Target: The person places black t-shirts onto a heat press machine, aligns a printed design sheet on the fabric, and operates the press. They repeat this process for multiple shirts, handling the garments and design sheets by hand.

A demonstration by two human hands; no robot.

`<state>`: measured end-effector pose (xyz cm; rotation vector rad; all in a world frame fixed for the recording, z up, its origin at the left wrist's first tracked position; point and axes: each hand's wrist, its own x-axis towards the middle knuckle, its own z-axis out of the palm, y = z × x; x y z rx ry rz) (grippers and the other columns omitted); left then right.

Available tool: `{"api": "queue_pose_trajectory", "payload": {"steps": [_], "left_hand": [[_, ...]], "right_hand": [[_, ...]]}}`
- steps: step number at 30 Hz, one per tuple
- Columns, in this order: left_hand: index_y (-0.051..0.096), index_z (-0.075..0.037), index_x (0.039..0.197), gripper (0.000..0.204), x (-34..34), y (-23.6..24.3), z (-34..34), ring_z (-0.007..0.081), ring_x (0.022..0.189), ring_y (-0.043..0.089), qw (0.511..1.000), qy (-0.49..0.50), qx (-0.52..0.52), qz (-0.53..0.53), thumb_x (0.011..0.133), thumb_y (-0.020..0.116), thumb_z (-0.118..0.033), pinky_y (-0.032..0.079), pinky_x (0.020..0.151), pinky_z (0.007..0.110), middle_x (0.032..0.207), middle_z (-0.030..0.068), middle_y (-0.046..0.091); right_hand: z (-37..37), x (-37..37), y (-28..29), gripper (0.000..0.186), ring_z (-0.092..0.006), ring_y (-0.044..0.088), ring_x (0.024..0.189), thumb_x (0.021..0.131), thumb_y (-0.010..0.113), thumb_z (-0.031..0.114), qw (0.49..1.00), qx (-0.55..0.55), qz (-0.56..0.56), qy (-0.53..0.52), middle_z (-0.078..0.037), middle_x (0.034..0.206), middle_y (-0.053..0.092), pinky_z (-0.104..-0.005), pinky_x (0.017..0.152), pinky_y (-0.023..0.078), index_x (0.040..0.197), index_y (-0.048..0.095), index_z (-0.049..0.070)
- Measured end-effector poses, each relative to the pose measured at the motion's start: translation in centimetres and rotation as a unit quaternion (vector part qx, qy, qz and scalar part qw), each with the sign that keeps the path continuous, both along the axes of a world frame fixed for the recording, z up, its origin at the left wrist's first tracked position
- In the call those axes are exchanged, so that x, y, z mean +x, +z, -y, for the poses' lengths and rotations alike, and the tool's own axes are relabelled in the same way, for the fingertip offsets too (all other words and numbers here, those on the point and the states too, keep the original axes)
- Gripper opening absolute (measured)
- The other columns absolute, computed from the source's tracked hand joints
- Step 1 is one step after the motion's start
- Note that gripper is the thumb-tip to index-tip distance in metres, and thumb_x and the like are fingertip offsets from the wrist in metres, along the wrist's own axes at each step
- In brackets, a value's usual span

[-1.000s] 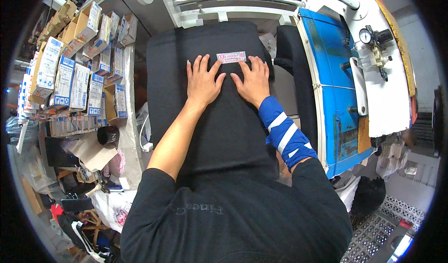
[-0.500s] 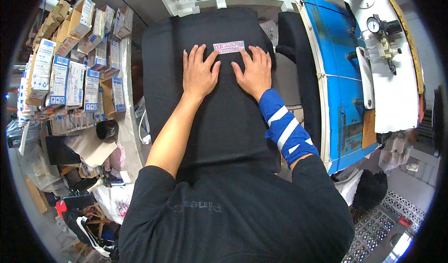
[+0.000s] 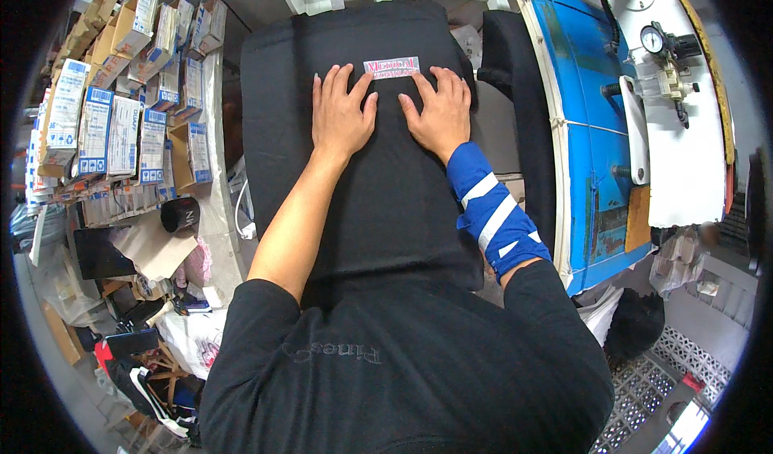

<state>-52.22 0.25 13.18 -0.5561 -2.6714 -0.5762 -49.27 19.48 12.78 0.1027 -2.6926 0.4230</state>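
A black garment (image 3: 378,204) lies spread over a flat platen in front of me. Near its far end rests a small clear strip with red lettering (image 3: 391,68). My left hand (image 3: 343,116) lies on the cloth with fingers spread, its index fingertip at the strip's lower left corner. At the lower right corner is the index fingertip of my right hand (image 3: 439,116), whose fingers are also spread on the cloth. A blue wrap with white bands (image 3: 495,208) covers my right forearm.
Stacked cardboard boxes (image 3: 121,124) fill a shelf at the left. To the right stands a blue machine panel (image 3: 592,160) with a pressure gauge (image 3: 651,40) beyond it. Another black cloth-covered pad (image 3: 531,164) runs alongside the garment. A black cup (image 3: 179,214) sits below the boxes.
The view has shifted slightly, so the garment and strip appear a little higher. Both hands keep nearly the same place beside the strip's lower corners.
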Motion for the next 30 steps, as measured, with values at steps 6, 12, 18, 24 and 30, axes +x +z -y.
{"api": "queue_pose_trajectory", "payload": {"steps": [6, 12, 18, 24, 30], "left_hand": [[0.066, -0.013, 0.129, 0.039, 0.0, -0.2, 0.0, 0.0353, 0.138, 0.044, 1.0, 0.003, -0.002, -0.003, 0.093, 0.064, -0.03, 0.028, 0.119, 0.056, 0.138, 0.0167, 0.055], [0.066, -0.014, 0.129, 0.039, -0.1, -0.1, 0.0, 0.0346, 0.138, 0.044, 1.0, 0.002, -0.002, -0.002, 0.093, 0.065, -0.029, 0.028, 0.118, 0.056, 0.138, 0.0165, 0.055], [0.067, -0.014, 0.127, 0.038, -0.3, -0.4, 0.0, 0.0348, 0.138, 0.044, 1.0, 0.001, 0.01, -0.001, 0.091, 0.066, -0.028, 0.025, 0.119, 0.058, 0.136, 0.0153, 0.055], [0.07, -0.012, 0.115, 0.032, -2.7, 1.8, -0.6, 0.0325, 0.128, 0.047, 0.987, 0.062, 0.061, 0.136, 0.085, 0.069, -0.024, 0.031, 0.111, 0.057, 0.127, 0.0102, 0.057], [0.069, -0.006, 0.116, 0.029, -2.1, -0.2, 0.4, 0.0305, 0.121, 0.054, 0.987, 0.024, 0.148, 0.059, 0.087, 0.065, -0.012, 0.034, 0.112, 0.051, 0.12, 0.0114, 0.063]], "right_hand": [[0.1, 0.0, 0.3, 0.047, -0.0374, 0.048, 0.13, 0.09, 0.068, 0.041, 1.0, 0.014, -0.003, -0.003, -0.018, 0.133, 0.055, -0.0561, 0.111, 0.034, 0.126, 0.067, 0.011], [0.1, 0.0, 0.4, 0.046, -0.0373, 0.048, 0.13, 0.09, 0.068, 0.04, 1.0, 0.012, 0.001, -0.006, -0.017, 0.133, 0.055, -0.0558, 0.111, 0.034, 0.126, 0.067, 0.011], [0.1, -0.3, 0.1, 0.045, -0.0385, 0.045, 0.131, 0.086, 0.069, 0.039, 1.0, -0.013, 0.009, -0.007, -0.018, 0.132, 0.055, -0.063, 0.111, 0.03, 0.122, 0.068, 0.012], [-1.6, -5.3, 2.9, 0.022, -0.0373, 0.054, 0.115, 0.081, 0.066, 0.026, 0.987, -0.081, 0.109, -0.083, -0.015, 0.12, 0.06, -0.0565, 0.099, 0.041, 0.093, 0.074, 0.011], [-10.6, -9.5, -6.2, 0.035, -0.0285, 0.065, 0.109, 0.098, 0.059, 0.027, 0.735, -0.621, 0.235, -0.135, -0.016, 0.117, 0.07, -0.0404, 0.097, 0.049, 0.119, 0.068, 0.0]]}}
